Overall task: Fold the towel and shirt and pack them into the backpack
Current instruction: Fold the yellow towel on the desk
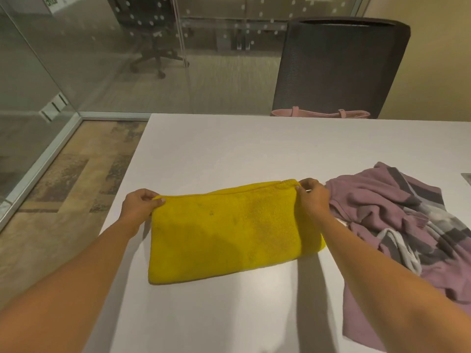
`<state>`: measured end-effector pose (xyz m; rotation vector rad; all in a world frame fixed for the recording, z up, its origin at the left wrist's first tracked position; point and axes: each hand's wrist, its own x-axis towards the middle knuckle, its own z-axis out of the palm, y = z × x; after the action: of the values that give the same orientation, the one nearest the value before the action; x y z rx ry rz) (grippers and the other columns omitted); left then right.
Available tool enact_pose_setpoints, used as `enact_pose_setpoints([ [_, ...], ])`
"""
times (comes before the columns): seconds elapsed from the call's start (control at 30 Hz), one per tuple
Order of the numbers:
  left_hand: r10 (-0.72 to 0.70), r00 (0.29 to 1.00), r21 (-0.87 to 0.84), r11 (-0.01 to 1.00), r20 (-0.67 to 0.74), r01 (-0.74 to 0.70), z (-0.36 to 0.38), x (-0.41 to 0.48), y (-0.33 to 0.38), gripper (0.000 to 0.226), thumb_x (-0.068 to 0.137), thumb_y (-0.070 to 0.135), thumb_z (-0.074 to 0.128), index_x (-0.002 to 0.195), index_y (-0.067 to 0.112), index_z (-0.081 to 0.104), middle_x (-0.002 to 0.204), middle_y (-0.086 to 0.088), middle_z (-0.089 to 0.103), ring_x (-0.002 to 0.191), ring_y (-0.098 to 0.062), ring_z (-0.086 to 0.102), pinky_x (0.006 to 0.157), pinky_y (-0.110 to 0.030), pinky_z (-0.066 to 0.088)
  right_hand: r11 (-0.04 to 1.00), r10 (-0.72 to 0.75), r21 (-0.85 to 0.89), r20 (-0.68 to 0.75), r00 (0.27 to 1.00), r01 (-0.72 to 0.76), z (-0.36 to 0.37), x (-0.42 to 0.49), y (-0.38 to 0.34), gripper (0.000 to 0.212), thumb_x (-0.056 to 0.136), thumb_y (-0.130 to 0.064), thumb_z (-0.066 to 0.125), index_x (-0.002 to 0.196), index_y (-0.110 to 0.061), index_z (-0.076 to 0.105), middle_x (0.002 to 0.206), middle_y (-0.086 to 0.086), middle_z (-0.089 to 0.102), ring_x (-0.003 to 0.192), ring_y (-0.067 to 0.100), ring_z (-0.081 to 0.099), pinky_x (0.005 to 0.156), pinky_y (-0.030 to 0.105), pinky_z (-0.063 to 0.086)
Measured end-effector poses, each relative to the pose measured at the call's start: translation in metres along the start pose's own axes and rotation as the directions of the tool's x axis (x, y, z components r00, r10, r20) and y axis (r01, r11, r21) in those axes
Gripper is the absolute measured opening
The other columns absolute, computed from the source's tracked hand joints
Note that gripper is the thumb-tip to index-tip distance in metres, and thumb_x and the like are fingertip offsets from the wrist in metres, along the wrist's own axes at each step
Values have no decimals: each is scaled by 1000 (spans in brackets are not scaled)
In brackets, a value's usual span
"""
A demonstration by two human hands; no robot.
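A yellow towel point(229, 230) lies folded in a flat rectangle on the white table point(229, 149). My left hand point(139, 203) pinches its far left corner. My right hand point(314, 193) pinches its far right corner. To the right, a purple shirt point(397, 225) with grey and white stripes lies crumpled on the table, touching my right forearm. A pink bag point(319, 113) shows just behind the table's far edge, on a chair; only its top rim and straps are visible.
A dark mesh office chair point(339, 64) stands behind the table at the far right. Glass walls enclose the left and back. The table's left edge drops to patterned carpet point(63, 200). A small flat object point(467, 177) lies at the right edge.
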<state>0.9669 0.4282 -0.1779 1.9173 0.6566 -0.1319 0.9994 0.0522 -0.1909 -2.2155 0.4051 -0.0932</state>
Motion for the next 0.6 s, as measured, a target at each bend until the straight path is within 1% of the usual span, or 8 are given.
enact_pose_setpoints([
  [0.07, 183, 970, 153, 975, -163, -159, 11, -11, 1, 25, 82, 8, 66, 106, 0, 60, 115, -20, 59, 109, -34, 53, 92, -39, 43, 999, -8, -37, -99, 995, 4, 9, -6, -3, 23, 93, -12, 51, 114, -4, 58, 118, 16, 58, 107, 30, 55, 88, 39, 44],
  [0.13, 408, 876, 283, 899, -258, -335, 25, -29, 0, 20, 85, 6, 62, 104, 1, 60, 114, -18, 57, 111, -33, 50, 90, -34, 39, 974, -182, -161, -138, 974, 159, 19, -18, -6, 21, 94, -13, 48, 111, -7, 59, 115, 14, 59, 103, 31, 55, 87, 39, 43],
  [0.23, 591, 804, 418, 748, -63, -516, 52, -49, -17, 21, 88, 22, 55, 101, 8, 63, 112, -13, 62, 109, -32, 54, 92, -37, 39, 836, -426, -333, 106, 898, 436, 36, -38, 0, 30, 90, -26, 47, 106, -7, 64, 112, 13, 63, 104, 33, 57, 87, 35, 41],
  [0.3, 591, 792, 503, 643, 155, -578, 71, -57, -37, 55, 88, 54, 36, 117, 14, 60, 133, -8, 55, 128, -30, 46, 106, -45, 34, 800, -413, -368, 234, 880, 473, 45, -48, 12, 48, 90, -41, 40, 117, -9, 61, 129, 12, 57, 122, 30, 49, 101, 39, 37],
  [0.37, 536, 784, 592, 535, 314, -603, 83, -65, -56, 82, 83, 72, 7, 138, 23, 42, 151, 3, 28, 143, -20, 20, 115, -46, 13, 786, -372, -407, 290, 882, 466, 48, -60, 24, 64, 88, -52, 26, 129, -11, 53, 141, 9, 46, 134, 28, 37, 108, 44, 29],
  [0.5, 516, 758, 643, 433, 398, -632, 88, -78, -75, 86, 79, 76, -8, 146, 29, 19, 153, 8, 7, 143, -15, 1, 114, -41, -4, 810, -324, -427, 246, 913, 402, 40, -84, 40, 65, 88, -53, 21, 131, -14, 51, 143, 7, 44, 135, 26, 36, 110, 45, 27],
  [0.57, 514, 750, 623, 440, 416, -647, 87, -84, -75, 83, 80, 74, -6, 144, 30, 24, 153, 10, 10, 143, -11, 5, 115, -40, -1, 819, -315, -437, 198, 928, 371, 34, -100, 48, 60, 89, -51, 25, 128, -15, 55, 140, 6, 49, 132, 26, 41, 107, 45, 31],
  [0.6, 522, 748, 617, 445, 410, -649, 87, -88, -75, 78, 84, 71, -1, 141, 30, 34, 152, 9, 22, 143, -11, 15, 114, -41, 7, 823, -314, -443, 169, 934, 356, 30, -108, 53, 58, 89, -50, 27, 126, -16, 57, 138, 5, 51, 129, 26, 44, 105, 44, 34],
])
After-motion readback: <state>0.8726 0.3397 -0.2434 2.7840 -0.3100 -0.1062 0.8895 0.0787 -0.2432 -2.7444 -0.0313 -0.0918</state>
